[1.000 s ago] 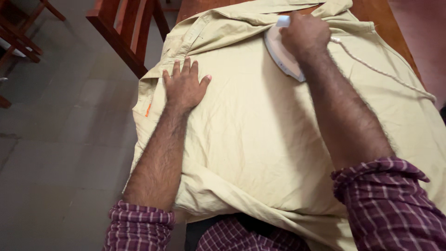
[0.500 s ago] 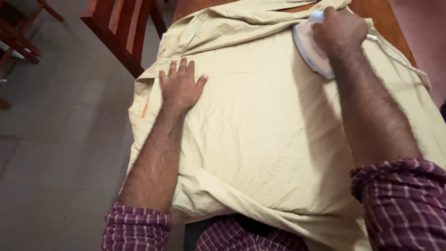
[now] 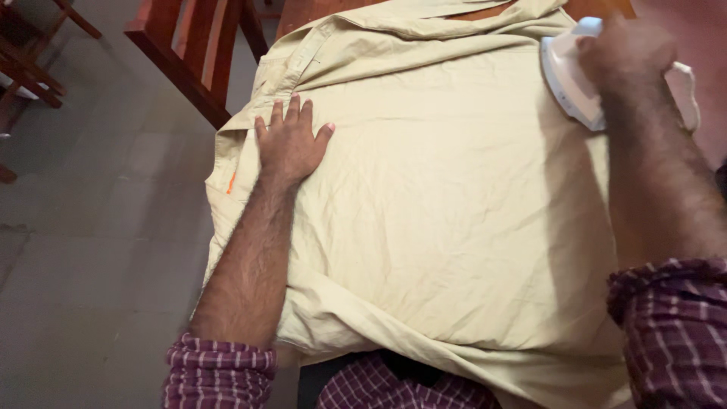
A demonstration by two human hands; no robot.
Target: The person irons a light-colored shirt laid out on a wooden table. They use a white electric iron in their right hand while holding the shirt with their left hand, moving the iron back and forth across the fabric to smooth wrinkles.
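- The left hand (image 3: 291, 144) lies flat, fingers spread and holding nothing, on the pale shirt (image 3: 439, 227) near its left edge, just below the collar fold.
- The right hand (image 3: 625, 57) is clenched around the white iron (image 3: 575, 87), which sits on the shirt's far right corner, close to the tabletop (image 3: 598, 7) edge.
- Between the hands the cloth lies open and lightly creased.
- A wooden chair (image 3: 201, 53) stands on the floor (image 3: 91, 250) beyond the left edge.

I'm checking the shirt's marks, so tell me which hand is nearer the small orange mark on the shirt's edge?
Left. The left hand lies flat on the shirt just right of the orange mark, while the right hand grips the iron far across the shirt.
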